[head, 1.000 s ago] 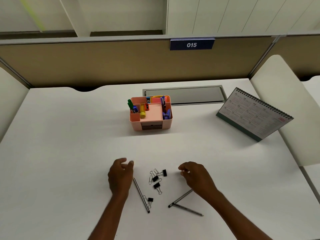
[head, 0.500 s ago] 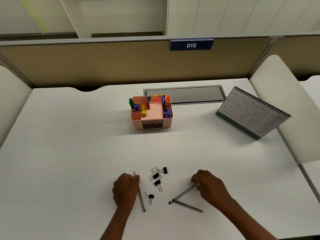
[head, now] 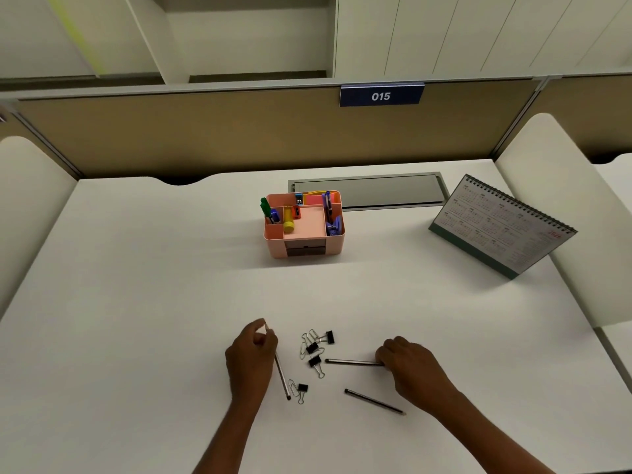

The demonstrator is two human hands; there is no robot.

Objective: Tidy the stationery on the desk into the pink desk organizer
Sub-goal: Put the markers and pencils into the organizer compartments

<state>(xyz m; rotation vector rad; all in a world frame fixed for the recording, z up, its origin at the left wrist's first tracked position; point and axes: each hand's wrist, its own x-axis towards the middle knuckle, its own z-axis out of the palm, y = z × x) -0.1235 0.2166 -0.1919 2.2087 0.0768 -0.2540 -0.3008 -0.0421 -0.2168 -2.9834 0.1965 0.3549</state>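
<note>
The pink desk organizer (head: 304, 246) stands mid-desk, holding markers, a yellow tube and blue-purple items. Near the front edge, my left hand (head: 251, 359) is closed on a dark pencil (head: 282, 376) whose tip points toward me. My right hand (head: 408, 369) grips the end of a second pencil (head: 352, 362) that points left, lifted off its earlier spot. A third pencil (head: 374, 401) lies free on the desk below it. Several black binder clips (head: 316, 350) and paper clips lie between my hands; one more binder clip (head: 302, 388) lies beside the left pencil's tip.
A desk calendar (head: 499, 227) stands tilted at the right. A grey cable hatch (head: 386, 191) sits behind the organizer. Beige partition with a "015" sign (head: 380, 96) closes the back. White side panels flank the desk.
Both hands came down onto pencils and closed. The right pencil has swung from crossing the third pencil to lying level, pointing left. The left pencil's top end is raised in my fingers.
</note>
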